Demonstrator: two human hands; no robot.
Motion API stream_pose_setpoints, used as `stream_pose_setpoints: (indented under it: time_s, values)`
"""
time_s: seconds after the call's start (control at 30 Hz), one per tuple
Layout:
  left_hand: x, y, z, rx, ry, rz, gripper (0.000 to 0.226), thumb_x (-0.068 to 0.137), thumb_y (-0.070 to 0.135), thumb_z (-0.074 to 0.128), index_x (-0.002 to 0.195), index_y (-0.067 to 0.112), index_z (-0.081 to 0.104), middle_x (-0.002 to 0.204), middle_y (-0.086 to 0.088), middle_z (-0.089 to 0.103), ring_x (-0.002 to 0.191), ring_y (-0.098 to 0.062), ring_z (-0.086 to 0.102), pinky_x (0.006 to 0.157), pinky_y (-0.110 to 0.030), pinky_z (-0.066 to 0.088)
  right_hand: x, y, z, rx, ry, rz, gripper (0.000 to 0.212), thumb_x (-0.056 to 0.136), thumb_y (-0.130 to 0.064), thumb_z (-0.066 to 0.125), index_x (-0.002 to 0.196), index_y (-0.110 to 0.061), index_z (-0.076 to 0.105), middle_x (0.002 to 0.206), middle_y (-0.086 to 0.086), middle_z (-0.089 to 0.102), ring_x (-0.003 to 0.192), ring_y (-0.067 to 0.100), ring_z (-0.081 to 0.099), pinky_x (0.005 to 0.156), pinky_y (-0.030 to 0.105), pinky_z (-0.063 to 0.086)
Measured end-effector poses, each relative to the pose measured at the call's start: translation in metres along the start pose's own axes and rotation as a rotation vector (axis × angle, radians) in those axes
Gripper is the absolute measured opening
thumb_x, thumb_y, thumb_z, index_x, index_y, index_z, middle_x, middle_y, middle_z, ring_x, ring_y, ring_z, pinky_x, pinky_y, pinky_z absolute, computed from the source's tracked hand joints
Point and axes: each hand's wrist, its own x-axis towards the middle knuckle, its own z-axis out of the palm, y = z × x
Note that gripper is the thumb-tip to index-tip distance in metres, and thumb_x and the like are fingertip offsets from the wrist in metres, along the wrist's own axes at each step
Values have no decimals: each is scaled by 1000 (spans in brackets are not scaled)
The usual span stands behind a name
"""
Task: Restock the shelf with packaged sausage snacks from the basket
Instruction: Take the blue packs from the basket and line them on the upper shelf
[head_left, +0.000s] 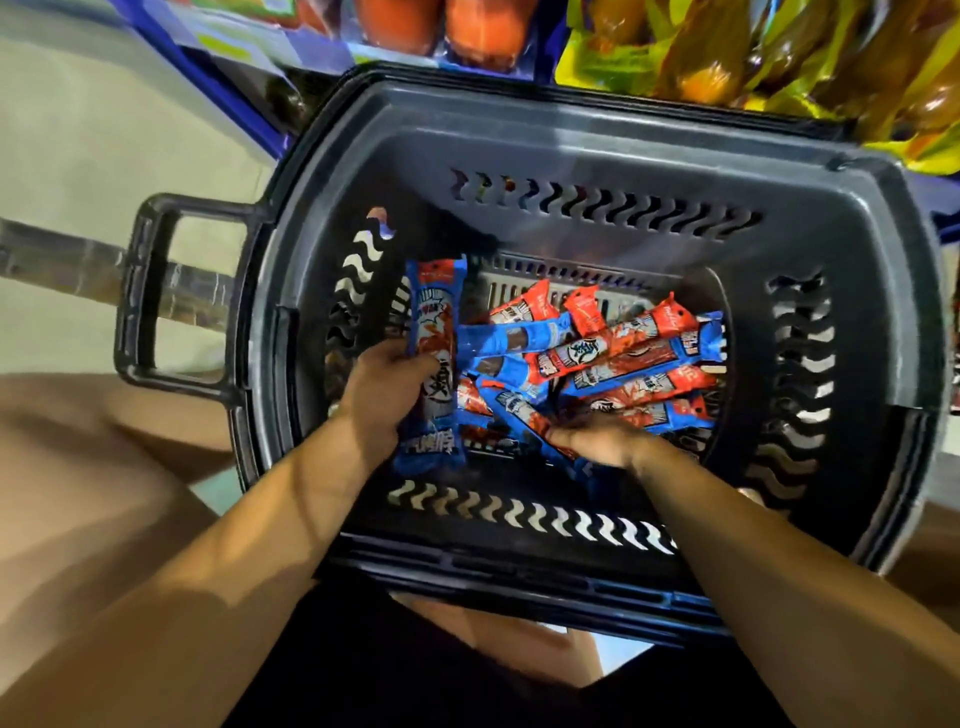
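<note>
While my left hand (387, 395) is clamped around a bunch of blue sausage packs (434, 364) held upright against the basket's left wall, my right hand (602, 439) is down in the loose pile of packs (613, 364) on the basket (571, 135) floor, blurred, so I cannot tell whether its fingers have closed on one. If I add more to that slick bunch, I think one could slide out. The shelf goods (753, 57) sit just beyond the far rim, so lifting carelessly could knock them.
</note>
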Motion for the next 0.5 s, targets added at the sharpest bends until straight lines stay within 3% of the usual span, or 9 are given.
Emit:
stream_pose_setpoints:
  time_s: [0.13, 0.27, 0.37, 0.43, 0.47, 0.5]
  values:
    - [-1, 2, -2, 1, -16, -26, 16, 90, 6, 61, 105, 7, 67, 96, -18, 72, 82, -32, 71, 76, -44, 58, -9, 1, -4, 127, -27, -3, 43, 97, -35, 59, 136, -17, 55, 135, 3, 56, 122, 24, 52, 99, 31, 39]
    - [-13, 7, -1, -35, -61, -4, 18, 92, 6, 58, 109, 5, 64, 86, -11, 74, 71, -22, 73, 59, -32, 57, -23, 9, -13, 331, -24, 28, 40, 90, -21, 68, 127, -8, 59, 126, 4, 60, 117, 22, 55, 95, 35, 47]
    - [-32, 14, 0, -88, -137, 5, 17, 94, 5, 54, 107, 4, 65, 89, -13, 73, 72, -23, 72, 63, -35, 59, -36, 15, -14, 576, -61, 48, 57, 74, -20, 84, 125, -7, 61, 126, 13, 67, 118, 29, 61, 104, 49, 47]
    - [-49, 18, 0, -151, -188, 22, 15, 95, 6, 53, 103, 6, 66, 88, -12, 73, 74, -23, 71, 67, -35, 60, -45, 18, -14, 685, -48, -25, 88, 52, -25, 97, 129, -8, 58, 123, 13, 68, 116, 30, 64, 105, 51, 47]
    - [-57, 20, 1, -176, -204, 38, 15, 96, 6, 53, 99, 8, 67, 85, -10, 74, 73, -22, 71, 65, -34, 60, -56, 14, -14, 719, -21, -61, 93, 51, -25, 98, 131, -9, 55, 123, 12, 68, 113, 28, 65, 103, 49, 49]
    - [-67, 22, 1, -201, -219, 62, 16, 96, 7, 53, 95, 10, 68, 82, -8, 74, 72, -22, 70, 64, -33, 60, -69, 9, -13, 762, 13, -110, 83, 60, -21, 94, 132, -9, 54, 120, 11, 69, 107, 25, 68, 98, 45, 53]
